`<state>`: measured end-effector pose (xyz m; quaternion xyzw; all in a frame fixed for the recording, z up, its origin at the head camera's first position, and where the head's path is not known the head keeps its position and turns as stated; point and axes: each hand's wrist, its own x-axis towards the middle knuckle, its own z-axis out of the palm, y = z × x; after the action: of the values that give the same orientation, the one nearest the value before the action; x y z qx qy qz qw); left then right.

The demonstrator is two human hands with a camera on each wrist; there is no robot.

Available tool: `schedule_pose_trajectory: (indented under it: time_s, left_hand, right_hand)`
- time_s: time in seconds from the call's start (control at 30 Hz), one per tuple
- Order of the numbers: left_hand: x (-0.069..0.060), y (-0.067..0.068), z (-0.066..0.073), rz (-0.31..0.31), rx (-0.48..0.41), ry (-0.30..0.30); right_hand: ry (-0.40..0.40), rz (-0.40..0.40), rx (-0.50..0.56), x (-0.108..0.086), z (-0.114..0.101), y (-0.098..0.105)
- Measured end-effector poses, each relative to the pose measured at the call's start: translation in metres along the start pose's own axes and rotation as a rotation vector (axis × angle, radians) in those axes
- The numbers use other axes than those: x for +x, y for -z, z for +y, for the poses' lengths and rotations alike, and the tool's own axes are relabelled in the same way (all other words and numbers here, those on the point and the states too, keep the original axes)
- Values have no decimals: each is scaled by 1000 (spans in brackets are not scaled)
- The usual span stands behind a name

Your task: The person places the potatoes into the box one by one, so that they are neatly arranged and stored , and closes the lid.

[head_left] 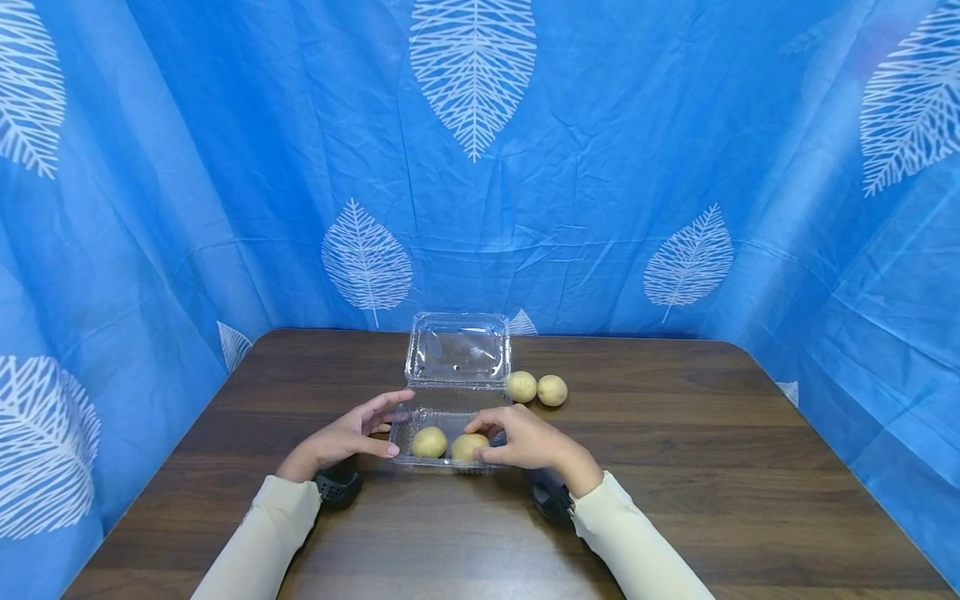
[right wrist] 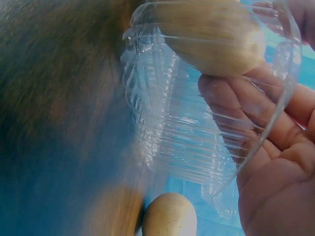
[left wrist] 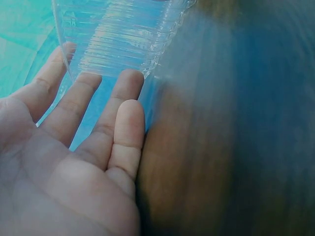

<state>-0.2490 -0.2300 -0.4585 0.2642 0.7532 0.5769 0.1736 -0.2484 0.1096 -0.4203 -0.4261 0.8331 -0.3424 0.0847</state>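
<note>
A clear plastic clamshell container [head_left: 438, 416] lies on the table with its lid [head_left: 459, 350] raised at the back. Inside, toward its front edge, are two potatoes: one at the left [head_left: 429, 442] and one at the right [head_left: 465, 448]. My right hand [head_left: 531, 440] reaches in over the right wall and holds the right potato between thumb and fingers; the right wrist view shows fingertips against its underside. At the container's left side, my left hand [head_left: 351, 435] has its fingers extended, with fingertips touching the ribbed wall [left wrist: 113, 44] in the left wrist view.
Two more potatoes, one nearer the container [head_left: 522, 387] and one farther right [head_left: 552, 390], sit on the brown wooden table [head_left: 675, 467] behind my right hand. Blue curtains [head_left: 570, 167] with white leaf prints surround the table's back and sides.
</note>
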Motion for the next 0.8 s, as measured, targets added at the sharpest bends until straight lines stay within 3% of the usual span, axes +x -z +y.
schedule_pose_trajectory:
  time_s: [0.8]
  left_hand:
    - [0, 1, 0, -6, -9, 4]
  right_hand:
    - [4, 26, 7, 0, 2, -1]
